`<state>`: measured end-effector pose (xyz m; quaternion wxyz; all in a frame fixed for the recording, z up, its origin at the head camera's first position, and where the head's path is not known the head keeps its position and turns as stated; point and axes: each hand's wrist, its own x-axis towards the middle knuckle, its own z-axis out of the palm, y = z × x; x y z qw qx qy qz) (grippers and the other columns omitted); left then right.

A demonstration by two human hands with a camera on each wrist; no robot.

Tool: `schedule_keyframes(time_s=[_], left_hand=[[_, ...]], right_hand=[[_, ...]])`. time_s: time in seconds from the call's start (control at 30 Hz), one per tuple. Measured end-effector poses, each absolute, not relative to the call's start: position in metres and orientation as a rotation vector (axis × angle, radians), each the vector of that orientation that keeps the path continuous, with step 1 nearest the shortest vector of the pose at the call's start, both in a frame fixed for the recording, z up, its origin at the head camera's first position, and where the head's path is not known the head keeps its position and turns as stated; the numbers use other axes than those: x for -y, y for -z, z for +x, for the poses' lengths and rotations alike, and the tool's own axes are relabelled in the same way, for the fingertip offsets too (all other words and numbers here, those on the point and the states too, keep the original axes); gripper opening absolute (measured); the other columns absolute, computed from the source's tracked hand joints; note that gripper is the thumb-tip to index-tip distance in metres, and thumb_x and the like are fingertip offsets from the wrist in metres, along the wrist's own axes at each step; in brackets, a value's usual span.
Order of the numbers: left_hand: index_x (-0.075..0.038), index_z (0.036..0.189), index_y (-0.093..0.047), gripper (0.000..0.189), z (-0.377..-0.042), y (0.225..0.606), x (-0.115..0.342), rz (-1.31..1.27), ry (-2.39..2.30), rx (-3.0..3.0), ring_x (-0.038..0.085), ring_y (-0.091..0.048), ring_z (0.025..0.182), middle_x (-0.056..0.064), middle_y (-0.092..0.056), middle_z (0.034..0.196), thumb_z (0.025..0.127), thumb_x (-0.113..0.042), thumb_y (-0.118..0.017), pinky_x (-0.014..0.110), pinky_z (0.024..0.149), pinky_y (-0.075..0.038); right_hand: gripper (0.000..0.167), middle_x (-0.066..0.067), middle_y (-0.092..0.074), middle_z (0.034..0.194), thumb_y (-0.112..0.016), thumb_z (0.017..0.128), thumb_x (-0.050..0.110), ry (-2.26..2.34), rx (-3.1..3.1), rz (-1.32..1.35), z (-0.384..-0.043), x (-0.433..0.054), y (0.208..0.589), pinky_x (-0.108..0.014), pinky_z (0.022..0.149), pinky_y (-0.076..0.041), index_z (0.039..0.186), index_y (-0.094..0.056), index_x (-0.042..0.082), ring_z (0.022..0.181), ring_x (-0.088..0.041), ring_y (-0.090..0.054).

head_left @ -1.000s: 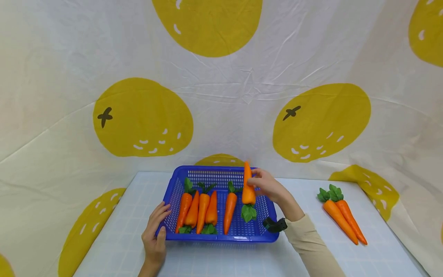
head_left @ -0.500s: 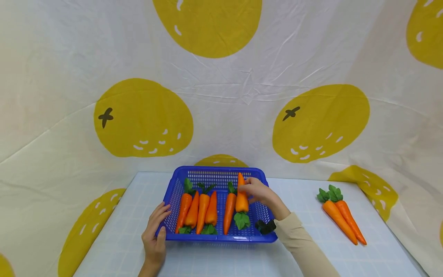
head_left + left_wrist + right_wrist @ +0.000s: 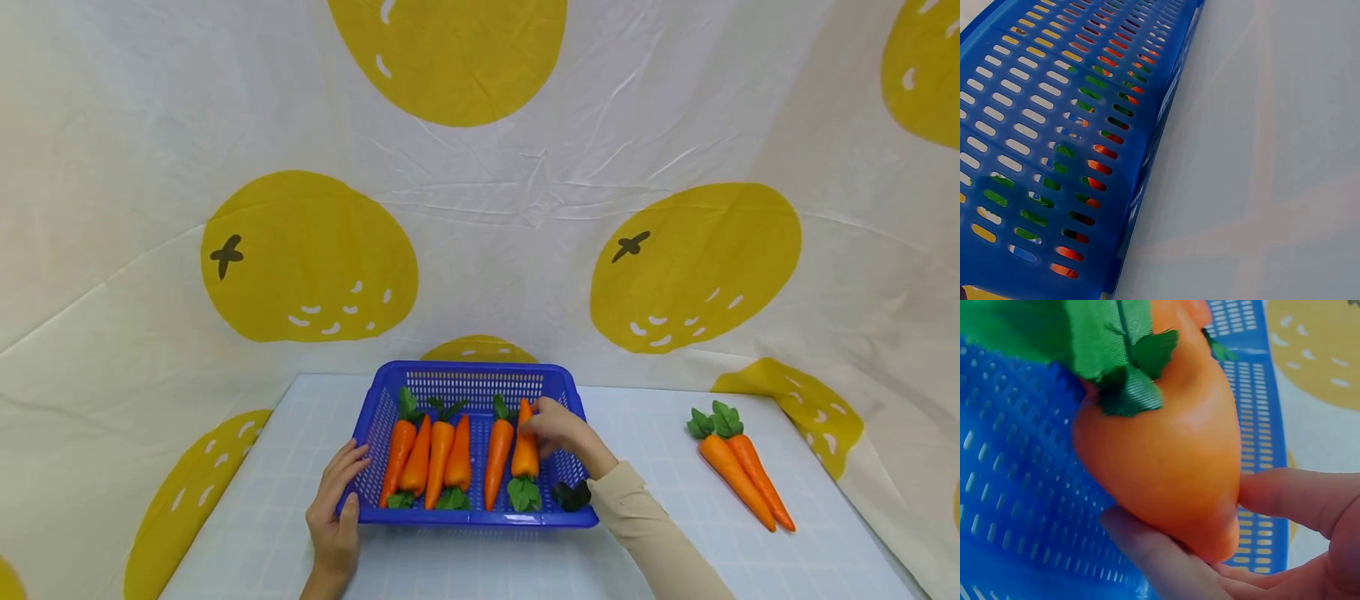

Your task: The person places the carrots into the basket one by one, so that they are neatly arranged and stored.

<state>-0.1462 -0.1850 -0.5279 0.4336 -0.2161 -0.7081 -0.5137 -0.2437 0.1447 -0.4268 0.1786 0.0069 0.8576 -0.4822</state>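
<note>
A blue perforated basket [image 3: 480, 517] stands on the table with several orange carrots inside. My right hand [image 3: 561, 429] pinches one carrot [image 3: 526, 457] low in the basket's right half, its leaves toward me and its tip pointing away. In the right wrist view, thumb and fingers [image 3: 1154, 553] sit on both sides of that carrot [image 3: 1166, 450] near its narrow end. Just left of it lies another carrot [image 3: 498, 458], leaves at the far end. My left hand [image 3: 335, 517] rests on the basket's left rim. The left wrist view shows the basket's slotted wall [image 3: 1041, 156], carrots glimpsed through the slots.
Two more carrots [image 3: 746, 479] lie together on the table to the right of the basket. A dark strap-like object [image 3: 572, 496] overlaps the basket's front right corner, beside the right sleeve [image 3: 645, 525]. A cloth with yellow fruit prints [image 3: 480, 250] hangs behind the table.
My right hand has brought the carrot left and down into the basket, beside the carrot on its left. The left hand stays on the rim.
</note>
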Motion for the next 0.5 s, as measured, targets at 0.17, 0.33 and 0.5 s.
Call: schedule_keyframes(time_s=[0.17, 0.33, 0.5], left_hand=[[0.010, 0.117, -0.065, 0.040, -0.1464, 0.5279, 0.1853, -0.537, 1.280, 1.763, 0.038, -0.046, 0.133, 0.029, -0.061, 0.126, 0.083, 0.009, -0.045, 0.028, 0.115, -0.032], [0.009, 0.118, -0.065, 0.040, -0.1460, 0.5272, 0.1849, -0.527, 1.276, 1.774, 0.037, -0.047, 0.133, 0.028, -0.061, 0.126, 0.083, 0.009, -0.045, 0.027, 0.114, -0.032], [0.009, 0.118, -0.065, 0.040, -0.1453, 0.5268, 0.1849, -0.523, 1.274, 1.780, 0.036, -0.047, 0.133, 0.027, -0.062, 0.126, 0.083, 0.009, -0.046, 0.027, 0.114, -0.032]], right_hand=[[0.032, -0.019, -0.061, 0.088, -0.064, 0.087, 0.002, 1.257, -2.430, 0.003, -0.2443, -0.1435, 0.4295, -0.042, 0.057, -0.060, 0.113, -0.049, -0.010, 0.067, -0.030, -0.069], [0.023, -0.017, -0.063, 0.084, -0.065, 0.088, 0.003, 1.158, -2.435, -0.009, -0.2439, -0.1416, 0.4332, -0.041, 0.058, -0.060, 0.105, -0.054, -0.008, 0.066, -0.030, -0.071], [0.023, -0.017, -0.063, 0.083, -0.065, 0.089, 0.004, 1.136, -2.424, -0.009, -0.2422, -0.1406, 0.4350, -0.041, 0.059, -0.060, 0.106, -0.054, -0.007, 0.064, -0.028, -0.070]])
